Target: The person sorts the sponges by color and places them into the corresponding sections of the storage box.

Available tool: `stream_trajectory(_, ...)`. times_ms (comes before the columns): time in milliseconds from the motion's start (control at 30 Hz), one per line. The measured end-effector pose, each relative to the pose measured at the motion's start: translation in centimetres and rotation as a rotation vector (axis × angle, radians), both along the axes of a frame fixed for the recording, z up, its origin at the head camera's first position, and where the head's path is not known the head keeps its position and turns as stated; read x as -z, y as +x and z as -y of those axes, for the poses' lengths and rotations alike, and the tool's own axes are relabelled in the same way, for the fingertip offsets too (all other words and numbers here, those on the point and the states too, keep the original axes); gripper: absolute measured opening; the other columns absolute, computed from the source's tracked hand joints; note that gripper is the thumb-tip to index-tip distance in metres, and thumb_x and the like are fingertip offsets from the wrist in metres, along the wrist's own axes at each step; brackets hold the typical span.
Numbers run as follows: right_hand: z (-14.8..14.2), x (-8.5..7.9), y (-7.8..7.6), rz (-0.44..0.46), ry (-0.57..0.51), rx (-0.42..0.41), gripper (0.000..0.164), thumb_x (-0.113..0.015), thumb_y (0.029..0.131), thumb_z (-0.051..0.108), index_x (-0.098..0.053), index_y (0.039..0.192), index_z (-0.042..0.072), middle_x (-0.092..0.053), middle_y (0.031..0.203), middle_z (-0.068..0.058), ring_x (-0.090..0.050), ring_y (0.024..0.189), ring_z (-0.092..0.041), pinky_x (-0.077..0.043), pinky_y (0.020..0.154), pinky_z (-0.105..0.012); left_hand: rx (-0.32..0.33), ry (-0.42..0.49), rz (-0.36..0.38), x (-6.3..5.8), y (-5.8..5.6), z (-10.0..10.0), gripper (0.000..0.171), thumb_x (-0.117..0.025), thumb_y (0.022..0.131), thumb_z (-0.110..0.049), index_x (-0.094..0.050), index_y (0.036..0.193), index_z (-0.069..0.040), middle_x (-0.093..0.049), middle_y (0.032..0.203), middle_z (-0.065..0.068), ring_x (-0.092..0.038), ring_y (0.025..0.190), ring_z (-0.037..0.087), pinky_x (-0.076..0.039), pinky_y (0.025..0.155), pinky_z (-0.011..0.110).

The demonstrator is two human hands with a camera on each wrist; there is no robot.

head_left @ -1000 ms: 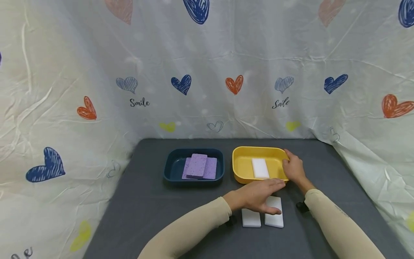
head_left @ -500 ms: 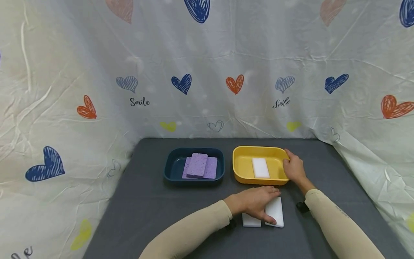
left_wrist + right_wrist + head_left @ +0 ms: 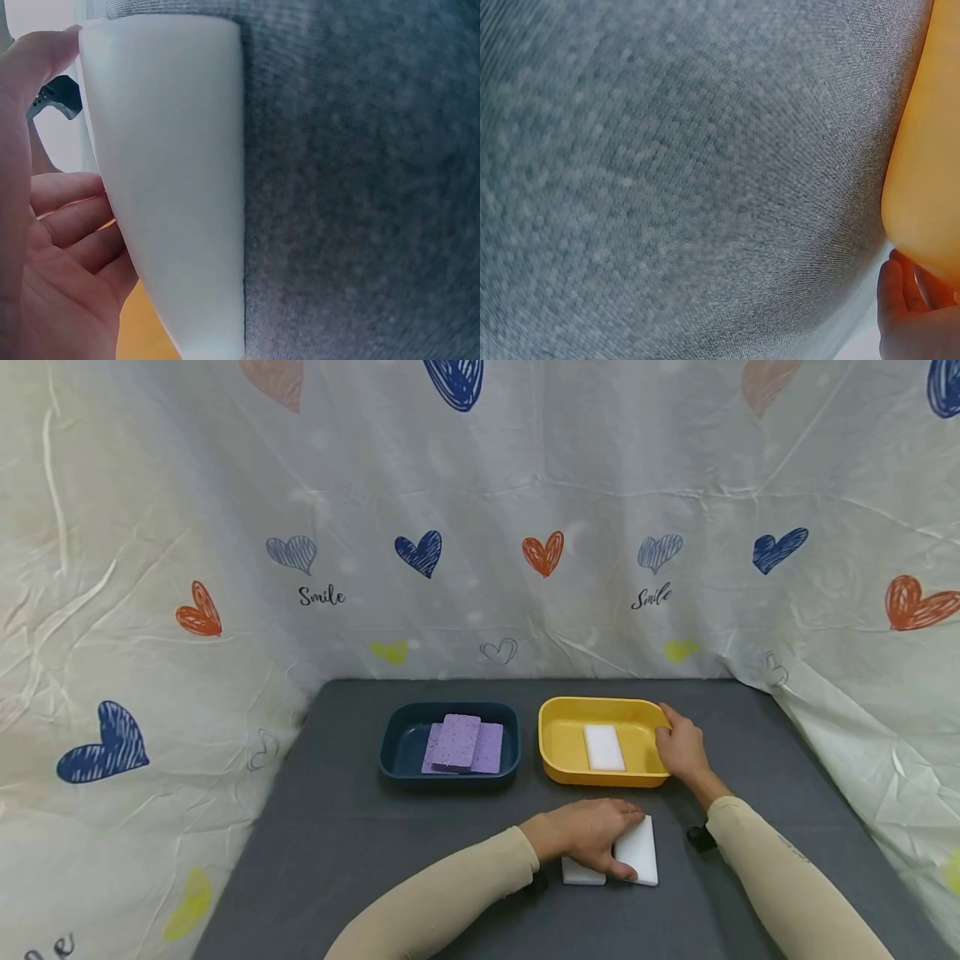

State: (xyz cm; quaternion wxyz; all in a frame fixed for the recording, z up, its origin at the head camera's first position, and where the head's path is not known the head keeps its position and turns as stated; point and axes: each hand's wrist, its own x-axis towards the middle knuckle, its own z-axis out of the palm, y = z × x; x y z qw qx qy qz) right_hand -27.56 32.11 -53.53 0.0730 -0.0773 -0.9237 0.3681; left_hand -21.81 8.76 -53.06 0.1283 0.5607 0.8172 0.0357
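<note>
"Grey cloth [image 3: 337, 827] lies underneath everything; left of all the fingers sits the navy tray [image 3: 397, 747], purple sponges [image 3: 459, 743] inside. What's changed?"

"Left hand [image 3: 588, 835] has come down and nearer, its palm part-hiding the left-hand block [image 3: 583, 875], its thumb and fingertips now at the right-hand white block [image 3: 640, 852]. Work seems centred there."

"Gripped?"

"Can't tell. Thumb and fingers stand wide apart along it; what shows beside them looks plain, flat, oblong."

"Farther right?"

"Yellow tray [image 3: 562, 747] beyond those fingertips, a third white block [image 3: 604, 747] inside; the right hand [image 3: 681, 747] grips the tray's right end."
</note>
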Motion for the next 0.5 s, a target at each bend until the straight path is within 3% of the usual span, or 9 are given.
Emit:
stream_trajectory(233,-0.02,0.01,-0.11,0.008,-0.005,-0.003,0.058,-0.038,0.110,0.010,-0.038,0.167,-0.005,-0.051,0.160,-0.035,-0.062,0.083,-0.033,-0.053,0.088,-0.047,-0.011,0.000,0.001,0.14,0.10,0.04,0.093,-0.075,0.095,-0.067,-0.048,0.163,-0.010,-0.055,0.165,0.000,-0.051,0.152,0.008,-0.038,0.126,0.020)
stream_trajectory(500,-0.03,-0.05,-0.16,0.011,-0.007,0.003,0.058,-0.039,0.110,0.009,-0.037,0.167,-0.005,-0.051,0.160,-0.036,-0.053,0.067,-0.025,-0.051,0.075,-0.039,-0.019,-0.031,0.020,0.11,0.13,0.12,0.100,-0.077,0.091,-0.070,-0.044,0.167,-0.013,-0.050,0.168,-0.003,-0.048,0.154,0.006,-0.036,0.127,0.020)
